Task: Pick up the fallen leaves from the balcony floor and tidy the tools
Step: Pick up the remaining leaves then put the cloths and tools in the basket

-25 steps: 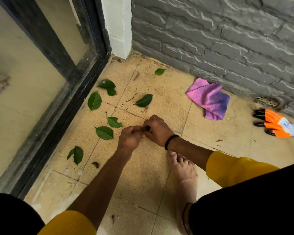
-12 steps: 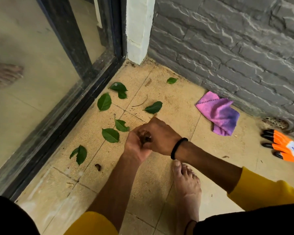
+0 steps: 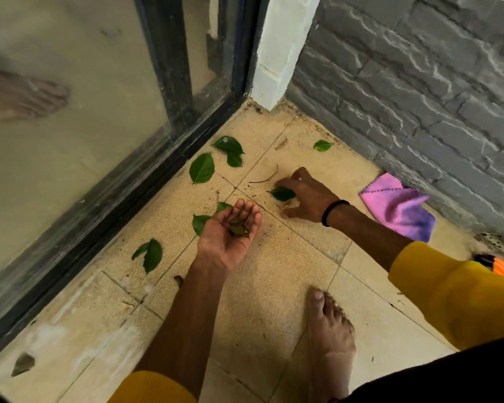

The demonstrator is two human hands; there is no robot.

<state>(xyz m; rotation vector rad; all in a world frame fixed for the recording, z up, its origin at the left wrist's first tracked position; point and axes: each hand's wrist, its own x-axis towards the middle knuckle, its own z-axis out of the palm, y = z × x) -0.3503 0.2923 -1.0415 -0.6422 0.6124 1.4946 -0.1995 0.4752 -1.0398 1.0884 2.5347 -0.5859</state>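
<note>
Green leaf (image 3: 282, 194) under the right hand (image 3: 307, 196) fingertips; left hand (image 3: 230, 228) cups debris (image 3: 238, 228).

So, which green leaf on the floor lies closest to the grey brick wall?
The small leaf alone near the corner, just below the grey brick wall. All the other green leaves lie further left, toward the black door frame or by the hands.

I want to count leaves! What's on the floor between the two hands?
In the head view, only bare tile lies between the left hand and right hand.
</note>
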